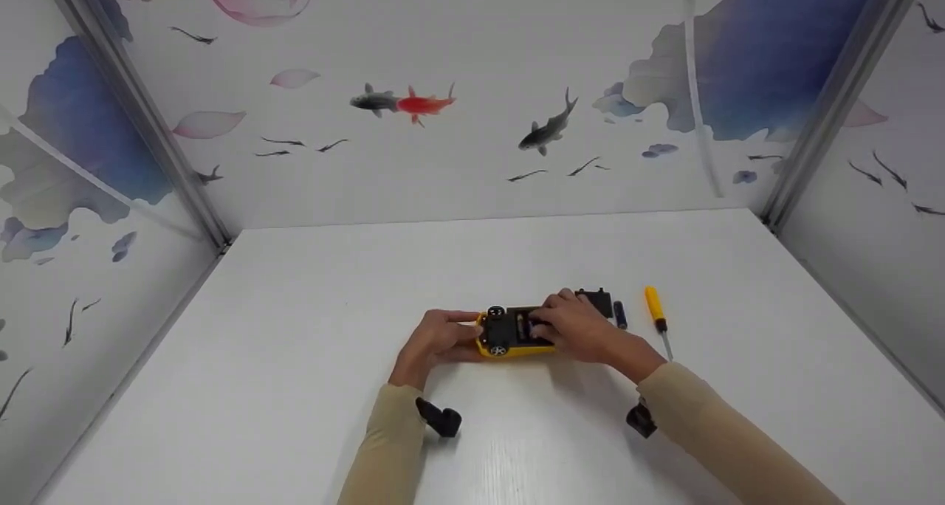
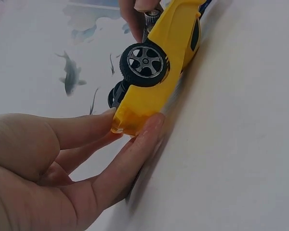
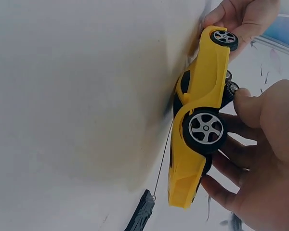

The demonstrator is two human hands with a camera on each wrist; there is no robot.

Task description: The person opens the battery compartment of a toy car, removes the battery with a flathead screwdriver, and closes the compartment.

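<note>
A yellow toy car [image 1: 517, 351] lies upside down, its black underside facing up and an open battery compartment [image 1: 523, 324] near the middle. My left hand [image 1: 437, 335] pinches one end of the car between thumb and fingers; the left wrist view shows the thumb [image 2: 147, 137] against the yellow body. My right hand [image 1: 579, 328] reaches over the other end, fingertips at the compartment. In the right wrist view, the right thumb [image 3: 248, 106] meets a small ridged round part [image 3: 231, 89] on the underside. I cannot tell whether the right fingers pinch anything.
Just beyond the right hand lies a flat black cover [image 1: 599, 302], with a dark battery [image 1: 620, 314] beside it. Farther right is a screwdriver [image 1: 654, 306] with a yellow and black handle. Patterned panels enclose the white table [image 1: 295, 291] at the back and sides.
</note>
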